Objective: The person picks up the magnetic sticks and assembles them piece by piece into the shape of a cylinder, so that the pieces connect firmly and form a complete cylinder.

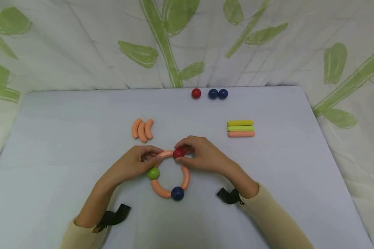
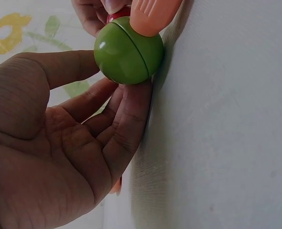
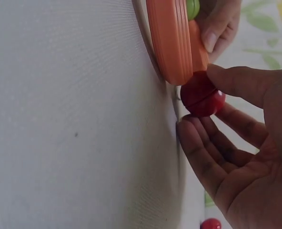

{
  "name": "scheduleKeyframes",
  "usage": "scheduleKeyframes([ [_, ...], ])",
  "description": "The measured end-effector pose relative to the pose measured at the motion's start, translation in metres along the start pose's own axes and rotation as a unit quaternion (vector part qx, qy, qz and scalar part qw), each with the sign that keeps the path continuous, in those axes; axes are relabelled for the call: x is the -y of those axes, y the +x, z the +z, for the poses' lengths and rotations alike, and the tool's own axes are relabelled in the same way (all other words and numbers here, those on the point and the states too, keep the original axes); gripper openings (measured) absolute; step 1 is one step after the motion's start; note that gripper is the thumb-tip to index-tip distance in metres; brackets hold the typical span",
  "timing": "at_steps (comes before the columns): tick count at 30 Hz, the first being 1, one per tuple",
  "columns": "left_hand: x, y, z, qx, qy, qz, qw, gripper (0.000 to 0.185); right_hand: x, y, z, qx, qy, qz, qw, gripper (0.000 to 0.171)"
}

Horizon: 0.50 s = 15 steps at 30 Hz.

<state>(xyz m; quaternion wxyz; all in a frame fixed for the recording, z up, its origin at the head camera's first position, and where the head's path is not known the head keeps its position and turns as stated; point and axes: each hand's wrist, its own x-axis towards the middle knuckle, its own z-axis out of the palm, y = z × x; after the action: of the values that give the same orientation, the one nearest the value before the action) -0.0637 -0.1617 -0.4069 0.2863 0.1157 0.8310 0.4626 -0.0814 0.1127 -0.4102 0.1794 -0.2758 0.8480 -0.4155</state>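
On the table in the head view lies a ring of curved orange sticks and coloured balls. My left hand [image 1: 140, 159] pinches the upper-left curved orange stick [image 1: 166, 154] between thumb and fingers, right beside the green ball [image 1: 153, 173]. At that stick's other end, my right hand [image 1: 205, 155] holds a red ball [image 1: 178, 153] with thumb and fingertips. A blue ball [image 1: 177, 193] sits at the ring's bottom, between the lower-left curved stick [image 1: 160, 190] and the right-hand curved stick [image 1: 186, 177]. A small gap shows between that right stick's upper end and the red ball.
Three more curved orange sticks [image 1: 142, 130] lie together beyond my left hand. Straight sticks, yellow [image 1: 240, 123], yellow-green [image 1: 240, 128] and orange [image 1: 241, 134], lie at the right. Along the back edge sit another red ball [image 1: 196, 93] and two blue balls [image 1: 218, 94].
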Motion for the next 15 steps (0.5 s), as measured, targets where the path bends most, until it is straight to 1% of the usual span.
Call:
scheduleKeyframes([
  [5,-0.0015,0.0001,0.0015,-0.004,0.004,-0.002,1.0000,0.038,-0.0002,-0.0011,0.0004,-0.002,-0.002,-0.001,1.000,0.035],
  [10,-0.0017,-0.0005,0.0032,-0.015,0.012,0.012,0.9997,0.039,0.0007,-0.0019,-0.0028,0.001,0.000,0.002,1.000,0.032],
  [12,-0.0018,-0.0003,0.0039,-0.019,0.018,0.018,0.9995,0.039,0.0004,-0.0019,-0.0055,-0.005,-0.003,0.007,1.000,0.029],
  [15,-0.0034,-0.0001,0.0047,-0.024,0.035,0.015,0.9990,0.038,-0.0003,-0.0018,-0.0094,-0.018,-0.004,0.007,1.000,0.026],
])
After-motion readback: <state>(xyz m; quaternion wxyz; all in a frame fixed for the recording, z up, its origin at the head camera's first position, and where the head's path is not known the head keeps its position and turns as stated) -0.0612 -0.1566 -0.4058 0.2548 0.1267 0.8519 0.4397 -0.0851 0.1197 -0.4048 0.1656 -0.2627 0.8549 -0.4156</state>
